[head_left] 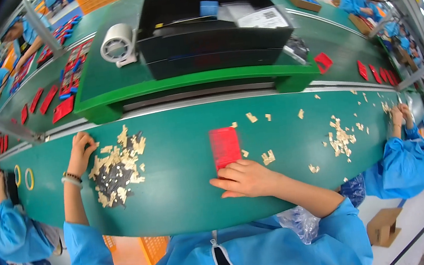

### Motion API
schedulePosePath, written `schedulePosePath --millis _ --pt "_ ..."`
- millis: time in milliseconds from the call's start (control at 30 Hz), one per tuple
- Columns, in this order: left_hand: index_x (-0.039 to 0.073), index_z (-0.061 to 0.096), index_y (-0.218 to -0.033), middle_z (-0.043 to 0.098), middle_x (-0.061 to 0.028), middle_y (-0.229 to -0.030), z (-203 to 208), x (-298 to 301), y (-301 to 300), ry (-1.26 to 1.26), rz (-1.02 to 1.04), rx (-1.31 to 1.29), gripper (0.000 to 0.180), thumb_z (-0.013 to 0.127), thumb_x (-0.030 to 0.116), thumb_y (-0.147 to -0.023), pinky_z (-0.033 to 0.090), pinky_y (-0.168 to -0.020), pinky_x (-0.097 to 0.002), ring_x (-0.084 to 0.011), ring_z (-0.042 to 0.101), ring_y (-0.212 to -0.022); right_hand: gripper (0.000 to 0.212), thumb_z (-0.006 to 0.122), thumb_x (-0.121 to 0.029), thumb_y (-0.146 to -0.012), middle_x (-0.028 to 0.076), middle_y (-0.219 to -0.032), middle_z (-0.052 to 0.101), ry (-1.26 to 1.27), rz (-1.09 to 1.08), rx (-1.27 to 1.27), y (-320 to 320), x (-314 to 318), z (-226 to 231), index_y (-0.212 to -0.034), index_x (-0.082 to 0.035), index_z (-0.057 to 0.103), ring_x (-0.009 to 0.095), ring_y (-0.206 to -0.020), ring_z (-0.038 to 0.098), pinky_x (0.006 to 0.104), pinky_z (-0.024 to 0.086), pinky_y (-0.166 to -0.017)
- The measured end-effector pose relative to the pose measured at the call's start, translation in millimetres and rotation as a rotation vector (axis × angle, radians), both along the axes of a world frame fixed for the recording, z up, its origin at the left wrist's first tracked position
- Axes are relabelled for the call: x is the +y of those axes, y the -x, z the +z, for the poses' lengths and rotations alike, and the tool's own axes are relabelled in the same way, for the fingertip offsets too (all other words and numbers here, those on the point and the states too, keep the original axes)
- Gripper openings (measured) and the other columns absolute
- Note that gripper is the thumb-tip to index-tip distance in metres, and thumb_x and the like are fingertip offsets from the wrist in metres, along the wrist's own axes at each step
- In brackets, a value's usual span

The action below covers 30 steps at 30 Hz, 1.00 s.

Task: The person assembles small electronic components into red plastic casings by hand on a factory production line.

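My right hand grips the near end of a flat red rectangular part, its fingers curled over it on the green table. The part's near end is hidden under the fingers. My left hand is closed in a pinch at the far left edge of a heap of small tan pieces. What the fingertips pinch, if anything, is too small to make out. Black scraps lie mixed in the heap. Several loose tan pieces lie to the right of the red part.
Beyond the table's rail, a green raised shelf carries a black bin and a white fan. Another tan pile lies at right, near a co-worker's hands. Tape rings lie at left, near another co-worker. Red parts line the far belt.
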State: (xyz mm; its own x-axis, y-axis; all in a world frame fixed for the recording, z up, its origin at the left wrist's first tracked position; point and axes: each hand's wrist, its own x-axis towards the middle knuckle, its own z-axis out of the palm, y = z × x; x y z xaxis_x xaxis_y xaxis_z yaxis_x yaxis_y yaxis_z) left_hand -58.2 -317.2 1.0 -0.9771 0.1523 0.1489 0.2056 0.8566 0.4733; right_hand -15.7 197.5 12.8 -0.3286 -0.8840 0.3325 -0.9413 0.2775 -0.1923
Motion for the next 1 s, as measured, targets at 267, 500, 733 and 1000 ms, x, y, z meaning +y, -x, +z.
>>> schedulePosePath --millis 267,500,733,1000 --pt "0.001 0.046 -0.079 0.046 -0.0110 -0.087 -10.3 -13.7 -6.8 -0.054 0.028 0.035 0.018 0.061 -0.005 -0.073 0.039 -0.083 -0.0318 -0.0269 0.047 -0.090 0.056 0.071 -0.033 -0.077 0.012 -0.125 0.052 -0.139 -0.549 0.152 19.5 103.6 16.3 -0.127 -0.016 0.055 0.028 -0.108 0.054 0.0451 0.040 -0.096" --pt "0.000 0.045 -0.084 0.048 -0.0091 -0.083 3.4 9.8 -8.5 -0.160 0.121 0.156 0.010 0.053 -0.007 -0.084 0.041 -0.076 -0.0289 -0.0204 0.049 -0.081 0.020 0.074 -0.018 -0.074 0.004 -0.080 0.064 0.237 -0.881 0.084 28.7 136.6 9.2 -0.093 -0.015 0.068 0.021 -0.070 0.060 0.0319 0.047 -0.060" --pt "0.004 0.063 -0.092 0.061 -0.0149 -0.104 67.5 257.8 -59.7 -0.167 -0.402 0.190 0.019 0.057 -0.006 -0.077 0.049 -0.085 -0.0407 -0.0320 0.059 -0.098 0.036 0.071 -0.021 -0.074 0.005 -0.106 0.058 -0.095 -0.502 0.051 -11.1 52.5 -5.8 -0.108 -0.012 0.067 0.022 -0.103 0.055 0.0404 0.041 -0.091" --pt "0.003 0.054 -0.091 0.056 -0.0188 -0.116 -1.3 289.2 -56.3 0.005 -0.323 0.147 0.016 0.060 -0.002 -0.076 0.044 -0.096 -0.0452 -0.0365 0.053 -0.111 0.066 0.062 -0.040 -0.084 0.014 -0.147 0.038 -0.113 -0.326 -0.095 3.3 5.6 -19.1 -0.140 -0.011 0.044 0.033 -0.138 0.033 0.0494 0.024 -0.113"
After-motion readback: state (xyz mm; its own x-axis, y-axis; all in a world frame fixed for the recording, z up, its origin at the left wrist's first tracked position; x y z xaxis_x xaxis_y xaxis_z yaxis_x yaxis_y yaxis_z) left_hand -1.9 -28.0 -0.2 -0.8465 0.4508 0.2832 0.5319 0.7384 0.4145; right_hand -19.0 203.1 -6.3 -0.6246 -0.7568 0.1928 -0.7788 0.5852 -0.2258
